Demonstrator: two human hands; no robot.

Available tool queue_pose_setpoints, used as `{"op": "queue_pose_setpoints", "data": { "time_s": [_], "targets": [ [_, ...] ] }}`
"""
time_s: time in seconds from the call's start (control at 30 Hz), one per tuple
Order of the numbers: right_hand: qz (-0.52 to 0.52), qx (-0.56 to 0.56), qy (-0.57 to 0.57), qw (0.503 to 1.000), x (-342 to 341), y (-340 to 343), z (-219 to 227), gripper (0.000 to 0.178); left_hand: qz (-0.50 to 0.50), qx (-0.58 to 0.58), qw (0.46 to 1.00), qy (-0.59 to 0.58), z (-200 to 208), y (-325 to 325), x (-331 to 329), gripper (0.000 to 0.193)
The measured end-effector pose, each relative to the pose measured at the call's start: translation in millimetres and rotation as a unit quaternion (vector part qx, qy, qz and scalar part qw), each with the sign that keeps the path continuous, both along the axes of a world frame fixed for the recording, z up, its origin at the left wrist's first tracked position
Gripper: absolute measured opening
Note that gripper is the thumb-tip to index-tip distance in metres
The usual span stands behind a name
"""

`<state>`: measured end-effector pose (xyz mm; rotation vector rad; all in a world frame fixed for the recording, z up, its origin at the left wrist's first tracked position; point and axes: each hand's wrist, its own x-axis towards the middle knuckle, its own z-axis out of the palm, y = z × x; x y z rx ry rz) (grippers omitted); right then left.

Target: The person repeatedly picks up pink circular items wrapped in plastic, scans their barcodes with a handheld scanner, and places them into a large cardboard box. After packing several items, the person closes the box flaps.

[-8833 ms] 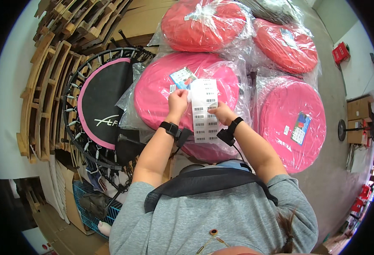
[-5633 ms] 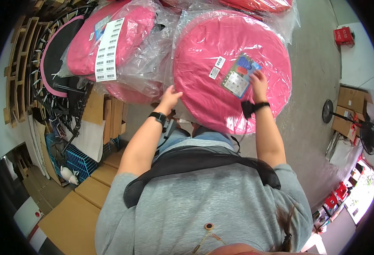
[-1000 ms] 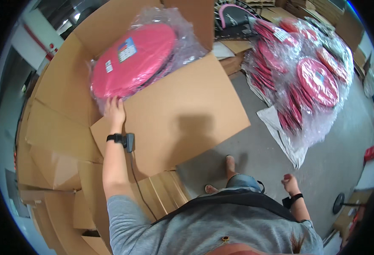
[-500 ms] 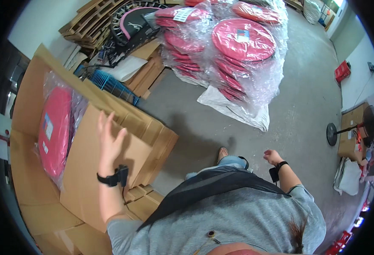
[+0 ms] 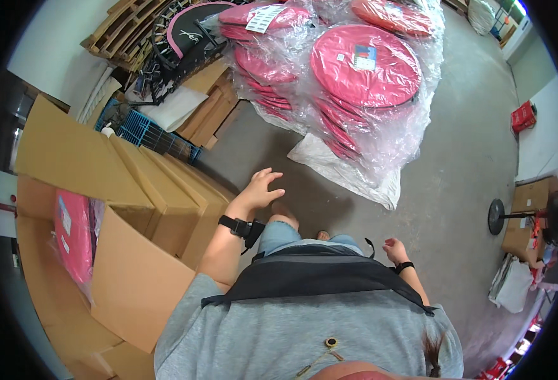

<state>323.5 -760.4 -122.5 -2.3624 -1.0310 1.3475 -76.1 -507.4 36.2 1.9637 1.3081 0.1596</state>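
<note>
My left hand [image 5: 263,189] is in the air right of the cardboard boxes, its fingers apart with nothing in them. Low on my right side, my right hand [image 5: 395,251] has its fingers curled in, and no object shows in it. At the left stands an open cardboard box [image 5: 141,277] with its flaps up. Inside it a round pink pack [image 5: 74,237] in clear plastic stands on edge, partly hidden by the flaps. Ahead of me, plastic-wrapped round pink packs [image 5: 366,66] are stacked on a white sheet [image 5: 347,170].
More cardboard boxes [image 5: 179,199] stand beside the open one. Behind them are a blue wire basket [image 5: 155,137], a small trampoline [image 5: 193,28] and wooden pallets [image 5: 121,28]. Along the right wall are a red box [image 5: 523,117], a fan [image 5: 497,216] and cartons [image 5: 527,234].
My left hand has moved right, away from the open box, and is now over the floor in front of my legs. My body has turned and stepped forward, toward the pink stacks.
</note>
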Motion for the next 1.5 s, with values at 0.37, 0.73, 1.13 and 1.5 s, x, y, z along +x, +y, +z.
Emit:
{"op": "queue_pose_setpoints", "data": {
  "time_s": [0.37, 0.73, 1.13, 1.5],
  "targets": [
    [-0.03, -0.038, 0.04, 0.998, -18.1, 177.9, -33.6, 0.031, 0.199, -0.08, 0.969, -0.126, -18.8, 174.1, -70.8, 0.041],
    [-0.04, -0.031, 0.102, 0.994, -29.8, 306.5, -21.8, 0.03, 0.244, -0.132, 0.937, -0.213, -56.7, 340.8, -62.6, 0.037],
    [0.042, 0.108, 0.053, 0.992, -12.3, 536.7, -15.0, 0.031, 0.276, -0.116, 0.924, -0.237, -38.3, 533.9, -33.9, 0.037],
    [0.103, 0.187, 0.106, 0.971, -100.6, 752.8, 63.8, 0.029, 0.315, -0.04, 0.918, -0.238, -54.4, 729.9, -10.9, 0.049]
  ]
}}
